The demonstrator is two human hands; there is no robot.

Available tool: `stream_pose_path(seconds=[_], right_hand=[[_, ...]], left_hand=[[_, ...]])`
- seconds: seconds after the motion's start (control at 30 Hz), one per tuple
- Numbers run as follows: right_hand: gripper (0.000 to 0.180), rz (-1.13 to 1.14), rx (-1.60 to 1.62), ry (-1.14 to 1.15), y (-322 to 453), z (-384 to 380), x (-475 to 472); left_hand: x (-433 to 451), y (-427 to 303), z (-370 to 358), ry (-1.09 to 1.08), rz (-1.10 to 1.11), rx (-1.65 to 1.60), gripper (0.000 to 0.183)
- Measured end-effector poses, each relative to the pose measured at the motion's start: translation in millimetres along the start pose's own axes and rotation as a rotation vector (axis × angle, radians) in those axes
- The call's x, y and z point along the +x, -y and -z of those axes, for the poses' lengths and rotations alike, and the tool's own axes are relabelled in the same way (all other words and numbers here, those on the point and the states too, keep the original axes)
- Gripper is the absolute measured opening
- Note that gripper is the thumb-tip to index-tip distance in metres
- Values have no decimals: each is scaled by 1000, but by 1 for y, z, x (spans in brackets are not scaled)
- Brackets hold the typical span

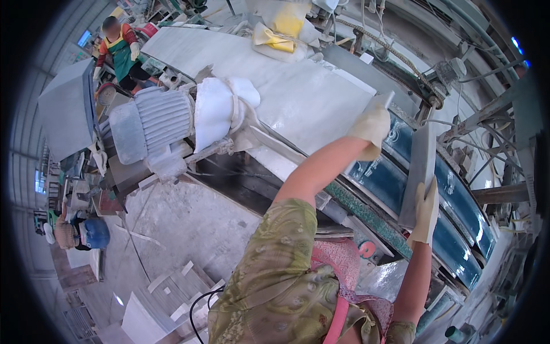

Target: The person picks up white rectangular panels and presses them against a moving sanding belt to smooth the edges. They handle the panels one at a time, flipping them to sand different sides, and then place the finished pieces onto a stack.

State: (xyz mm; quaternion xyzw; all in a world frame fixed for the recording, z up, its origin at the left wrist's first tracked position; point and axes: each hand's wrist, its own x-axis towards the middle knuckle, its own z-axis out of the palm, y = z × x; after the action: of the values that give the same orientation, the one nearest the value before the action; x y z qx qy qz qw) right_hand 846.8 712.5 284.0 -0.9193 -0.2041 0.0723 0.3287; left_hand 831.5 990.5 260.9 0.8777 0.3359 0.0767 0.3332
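Note:
My left hand point(371, 128), in a pale glove, grips a light stone strip point(383, 99) at the edge of a wide pale stone slab point(309, 94). Most of that strip is hidden behind the glove and forearm. Farther right, my right hand point(424, 211), also gloved, is closed on the near end of a long grey stone strip point(419, 167). This piece lies across the wet blue belts point(380, 180) of a machine, tilted up on its side. Both arms reach out over the machine's speckled green side rail point(369, 206).
A ribbed electric motor point(154, 122) with a white-wrapped housing point(215, 109) stands left of the slab. Yellow and white sacks point(279, 34) rest on the slab's far end. A worker in a green apron point(122, 56) stands at upper left. Stone offcuts point(159, 305) lie on the floor.

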Motion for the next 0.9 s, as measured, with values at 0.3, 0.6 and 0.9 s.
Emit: stream_pose_path(seconds=[0.3,0.6,0.9], right_hand=[[70,13,87,-23,4,9,-2],[69,46,-28,-65,-26,-5,4],[68,43,-77,-46,-14,5,0]], left_hand=[[-72,-64,-23,93,38,-799,28],[-56,-43,-32,72,-386,-535,29],[-20,62,18,-162,-61,474,97]])
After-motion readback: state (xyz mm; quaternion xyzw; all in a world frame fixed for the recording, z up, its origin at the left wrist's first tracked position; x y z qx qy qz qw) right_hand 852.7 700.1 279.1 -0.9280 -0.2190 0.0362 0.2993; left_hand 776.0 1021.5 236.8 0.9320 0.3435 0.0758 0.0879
